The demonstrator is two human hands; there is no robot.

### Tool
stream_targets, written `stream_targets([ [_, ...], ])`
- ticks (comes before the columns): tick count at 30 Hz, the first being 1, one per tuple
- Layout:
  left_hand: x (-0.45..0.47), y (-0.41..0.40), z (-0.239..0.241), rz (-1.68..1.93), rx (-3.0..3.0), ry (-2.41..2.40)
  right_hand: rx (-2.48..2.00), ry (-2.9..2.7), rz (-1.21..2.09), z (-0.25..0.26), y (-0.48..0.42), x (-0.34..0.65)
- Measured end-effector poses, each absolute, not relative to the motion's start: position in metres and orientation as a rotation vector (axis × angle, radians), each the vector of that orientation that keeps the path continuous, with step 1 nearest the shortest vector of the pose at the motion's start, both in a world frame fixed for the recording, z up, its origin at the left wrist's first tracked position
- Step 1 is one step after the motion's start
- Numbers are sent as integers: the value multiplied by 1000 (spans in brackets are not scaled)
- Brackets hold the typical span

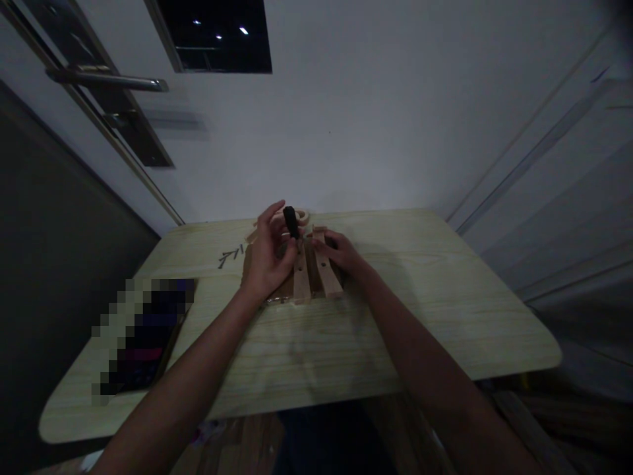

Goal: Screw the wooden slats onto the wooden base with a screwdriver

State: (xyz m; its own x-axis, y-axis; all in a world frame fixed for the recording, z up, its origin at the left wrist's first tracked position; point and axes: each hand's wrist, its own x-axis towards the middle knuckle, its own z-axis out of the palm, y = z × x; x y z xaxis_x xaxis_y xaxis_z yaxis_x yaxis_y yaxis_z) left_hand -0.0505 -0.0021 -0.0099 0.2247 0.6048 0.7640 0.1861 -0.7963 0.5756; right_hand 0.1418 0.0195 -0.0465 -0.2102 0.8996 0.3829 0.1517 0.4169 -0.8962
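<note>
A small wooden assembly point(309, 280) of a board with two upright slats lies in the middle of the pale wooden table point(420, 316). My left hand point(267, 254) is closed around the lower part of a black-handled screwdriver point(291, 221), which stands upright over one slat. My right hand point(339, 254) presses on the right slat, fingers curled over it. A curved wooden piece point(302, 215) shows behind the hands.
Several dark screws point(230, 257) lie loose to the left of the assembly. A blurred-out flat device point(141, 336) rests at the table's left front. A door with a metal handle point(109, 80) is at the far left, and the wall is behind the table.
</note>
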Motion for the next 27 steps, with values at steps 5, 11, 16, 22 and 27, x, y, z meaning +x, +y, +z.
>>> stream_targets([
  [5,-48,-2,-11,1584,2114,705,-917,-1658,917,-47,19,142],
  [11,-48,2,-14,1693,2111,808,-889,-1646,932,-45,19,142],
  [16,-50,5,-14,1779,2206,880,-903,-1639,932,-45,19,142],
  [22,-51,4,-15,1796,2206,938,-908,-1652,915,-47,21,142],
  [27,-52,5,-18,1769,2211,960,-909,-1668,907,-45,20,142],
])
